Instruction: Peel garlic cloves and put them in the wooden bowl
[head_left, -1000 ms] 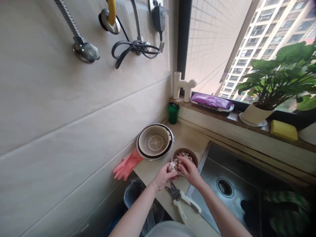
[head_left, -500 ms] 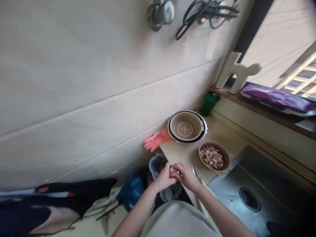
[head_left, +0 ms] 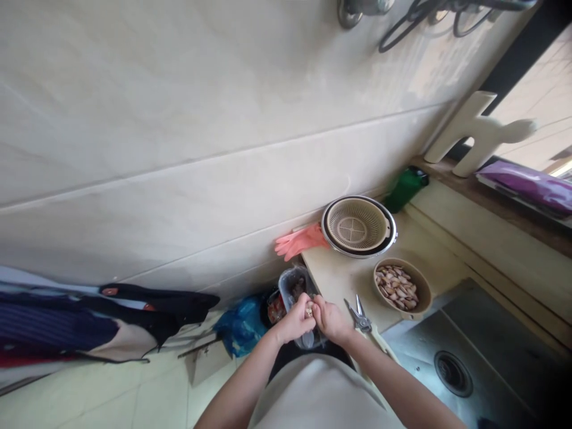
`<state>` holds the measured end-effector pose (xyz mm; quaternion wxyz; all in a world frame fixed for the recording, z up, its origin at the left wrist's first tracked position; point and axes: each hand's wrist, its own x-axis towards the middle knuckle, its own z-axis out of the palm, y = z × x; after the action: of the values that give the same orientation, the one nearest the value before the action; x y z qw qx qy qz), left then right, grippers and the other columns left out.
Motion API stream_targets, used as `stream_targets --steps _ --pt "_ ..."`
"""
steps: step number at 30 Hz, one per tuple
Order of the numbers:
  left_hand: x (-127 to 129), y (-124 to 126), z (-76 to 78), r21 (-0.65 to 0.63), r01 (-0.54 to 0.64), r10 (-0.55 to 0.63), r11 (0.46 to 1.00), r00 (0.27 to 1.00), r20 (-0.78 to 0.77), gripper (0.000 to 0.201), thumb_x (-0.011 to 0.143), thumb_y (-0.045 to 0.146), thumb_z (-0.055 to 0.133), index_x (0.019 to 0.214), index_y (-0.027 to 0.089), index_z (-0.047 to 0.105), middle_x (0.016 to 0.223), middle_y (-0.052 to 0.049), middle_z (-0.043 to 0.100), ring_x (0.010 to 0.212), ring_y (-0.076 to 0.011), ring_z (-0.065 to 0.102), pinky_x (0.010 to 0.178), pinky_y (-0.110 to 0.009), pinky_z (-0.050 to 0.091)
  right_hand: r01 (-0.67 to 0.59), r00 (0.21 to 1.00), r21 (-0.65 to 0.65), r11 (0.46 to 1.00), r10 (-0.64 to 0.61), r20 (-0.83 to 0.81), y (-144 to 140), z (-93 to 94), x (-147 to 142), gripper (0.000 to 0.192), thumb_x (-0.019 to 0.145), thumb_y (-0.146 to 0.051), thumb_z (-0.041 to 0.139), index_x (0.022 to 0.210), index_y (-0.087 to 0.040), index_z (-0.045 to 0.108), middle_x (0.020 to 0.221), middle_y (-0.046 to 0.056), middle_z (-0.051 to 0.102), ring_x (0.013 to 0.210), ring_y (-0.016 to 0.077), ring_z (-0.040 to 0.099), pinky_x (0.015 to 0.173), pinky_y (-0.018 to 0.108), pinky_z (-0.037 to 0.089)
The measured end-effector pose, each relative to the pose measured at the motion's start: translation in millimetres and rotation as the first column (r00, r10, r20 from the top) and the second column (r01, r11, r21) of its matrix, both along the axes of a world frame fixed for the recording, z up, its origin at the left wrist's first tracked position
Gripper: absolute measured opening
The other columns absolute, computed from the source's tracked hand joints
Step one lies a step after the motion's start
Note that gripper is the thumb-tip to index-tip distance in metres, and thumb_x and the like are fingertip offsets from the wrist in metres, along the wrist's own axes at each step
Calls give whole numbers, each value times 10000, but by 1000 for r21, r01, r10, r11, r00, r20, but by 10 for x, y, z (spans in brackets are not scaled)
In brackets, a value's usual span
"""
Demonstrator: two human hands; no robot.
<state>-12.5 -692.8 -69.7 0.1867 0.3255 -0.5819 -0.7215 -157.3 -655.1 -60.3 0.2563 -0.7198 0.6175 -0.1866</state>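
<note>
In front of my body, above a lined bin (head_left: pixel 285 281), my two hands meet. My left hand (head_left: pixel 291 320) is closed around one side of a small, pale, bumpy piece that looks like a garlic bulb (head_left: pixel 309 309). My right hand (head_left: pixel 331 320) grips it from the other side, fingers curled in. Most of the bulb is hidden by the fingers. On the counter to the right, a beige bowl (head_left: pixel 426 301) holds many pinkish-white pieces that look like garlic cloves (head_left: pixel 397 287). Kitchen shears (head_left: pixel 361 320) lie spread beside my right forearm.
A beige colander (head_left: pixel 353 229) sits in a larger bowl by the wall, beside pink rubber gloves (head_left: pixel 299 240). Behind stands a green bottle (head_left: pixel 406 187). The steel sink (head_left: pixel 424 348) is at right. A blue plastic bag (head_left: pixel 243 325) and hanging clothes (head_left: pixel 111 322) are at left.
The view has shifted, so the counter things appear farther right. My hands have closed more tightly around the bulb, and the shears show more fully.
</note>
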Motion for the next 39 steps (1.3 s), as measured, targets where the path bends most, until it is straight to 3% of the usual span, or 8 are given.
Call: stream_targets --steps 10,15,21,25,29,33,36,39 --pt "1 17 60 -158 -17 21 987 999 24 256 724 92 511 867 205 331 725 54 384 631 -76 391 558 -192 316 159 980 66 985 -166 107 31 -7 108 256 893 -253 221 807 -181 450 638 56 606 562 167 563 536 263 380" --pt "8 13 134 -263 -141 164 954 984 68 222 718 100 511 865 200 379 713 57 365 624 -81 377 580 -205 330 194 926 38 980 -195 323 -10 66 104 246 898 -253 237 812 -195 461 667 27 572 609 153 541 591 264 417" --pt "48 3 194 -12 -293 293 956 956 25 302 727 192 542 1004 196 425 738 41 474 549 -76 453 511 -205 362 167 747 123 978 -207 632 -24 85 121 247 902 -398 324 923 -213 486 781 14 582 689 141 551 608 253 458" --pt "111 -2 240 126 -333 338 934 941 -13 243 688 209 587 916 180 508 685 41 507 536 -75 482 473 -184 327 123 607 227 966 -254 753 -14 82 135 252 855 -461 429 867 -213 470 701 -15 549 587 118 516 537 235 441" --pt "147 -3 215 269 -350 365 897 931 -6 233 705 341 631 831 178 521 589 63 472 468 -59 466 426 -166 279 47 488 300 953 -284 825 12 156 131 288 805 -493 506 867 -212 502 693 -26 561 570 106 528 546 234 447" --pt "141 -16 118 308 -354 352 883 934 61 327 651 424 686 764 165 522 588 48 518 440 -69 488 399 -170 288 20 485 327 945 -295 823 60 194 179 313 769 -530 543 839 -226 516 690 -17 608 602 131 586 579 267 485" --pt "98 -21 51 344 -352 362 871 931 36 338 651 436 682 750 160 513 589 35 546 428 -78 499 373 -168 254 140 527 304 942 -331 783 90 179 169 332 768 -553 528 801 -223 522 698 5 637 578 148 601 552 293 504" --pt "41 -15 23 372 -369 391 852 920 20 315 667 406 677 757 158 505 610 33 553 442 -72 504 377 -164 256 297 570 261 919 -390 723 149 186 -120 339 778 -552 507 796 -214 527 681 27 635 556 157 590 530 299 500"
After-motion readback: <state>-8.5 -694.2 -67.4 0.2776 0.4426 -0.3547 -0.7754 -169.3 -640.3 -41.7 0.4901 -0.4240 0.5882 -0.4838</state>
